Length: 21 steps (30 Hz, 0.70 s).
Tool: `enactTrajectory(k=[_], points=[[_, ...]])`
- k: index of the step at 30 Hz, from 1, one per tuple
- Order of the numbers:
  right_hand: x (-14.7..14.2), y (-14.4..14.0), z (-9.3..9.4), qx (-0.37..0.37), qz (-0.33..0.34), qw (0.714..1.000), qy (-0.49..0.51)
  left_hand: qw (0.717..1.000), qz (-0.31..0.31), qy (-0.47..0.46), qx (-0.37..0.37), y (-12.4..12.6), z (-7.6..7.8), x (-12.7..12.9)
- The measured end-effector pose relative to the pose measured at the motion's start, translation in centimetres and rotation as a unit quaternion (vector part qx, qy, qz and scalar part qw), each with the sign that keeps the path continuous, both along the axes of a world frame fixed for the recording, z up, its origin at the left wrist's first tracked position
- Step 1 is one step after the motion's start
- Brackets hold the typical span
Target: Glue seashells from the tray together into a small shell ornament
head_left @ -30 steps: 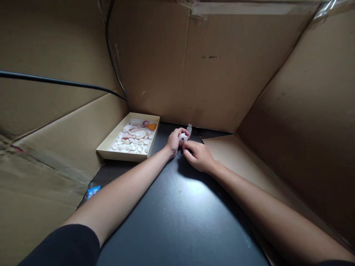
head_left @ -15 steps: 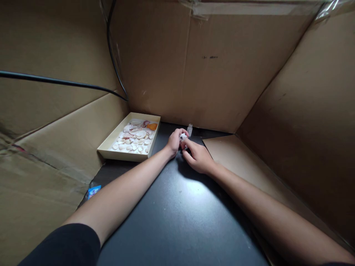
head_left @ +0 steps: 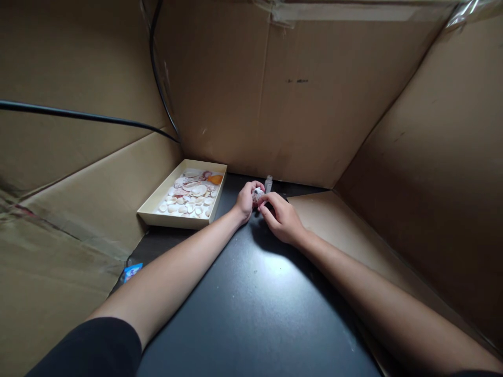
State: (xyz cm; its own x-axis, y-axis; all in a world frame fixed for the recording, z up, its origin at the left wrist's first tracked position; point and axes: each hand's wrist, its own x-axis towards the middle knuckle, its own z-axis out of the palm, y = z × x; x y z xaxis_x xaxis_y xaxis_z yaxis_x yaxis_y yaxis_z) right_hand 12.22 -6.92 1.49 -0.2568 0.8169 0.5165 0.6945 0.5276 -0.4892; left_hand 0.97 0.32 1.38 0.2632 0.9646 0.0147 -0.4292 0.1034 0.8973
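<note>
At left of centre a tray (head_left: 155, 209) held shells (head_left: 191, 195). Right of it, the left hand (head_left: 245, 200) gripped a small shell (head_left: 258, 195) at the frame's centre — the right hand (head_left: 283, 220) pinched it too. A vial (head_left: 268, 183) stood just behind.

Matt black tabletop (head_left: 251, 303), rough brown cardboard walls (head_left: 314, 104), glossy shells (head_left: 192, 196)

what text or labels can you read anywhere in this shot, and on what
None can be read.
Blue packet at the table's left edge: printing too small and blurred.
Small clear bottle behind the hands: no legible label.
Cardboard wall: two dark marks, not letters.
Tray of shells: no print visible.
</note>
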Motion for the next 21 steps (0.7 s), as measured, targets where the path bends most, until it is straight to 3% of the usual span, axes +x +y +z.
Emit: enactTrajectory(k=[21], points=[[0.10,-0.05,0.08,-0.020,0.024,0.999,-0.033,1.000,-0.005,0.009,0.021,0.15,-0.26,-0.13]])
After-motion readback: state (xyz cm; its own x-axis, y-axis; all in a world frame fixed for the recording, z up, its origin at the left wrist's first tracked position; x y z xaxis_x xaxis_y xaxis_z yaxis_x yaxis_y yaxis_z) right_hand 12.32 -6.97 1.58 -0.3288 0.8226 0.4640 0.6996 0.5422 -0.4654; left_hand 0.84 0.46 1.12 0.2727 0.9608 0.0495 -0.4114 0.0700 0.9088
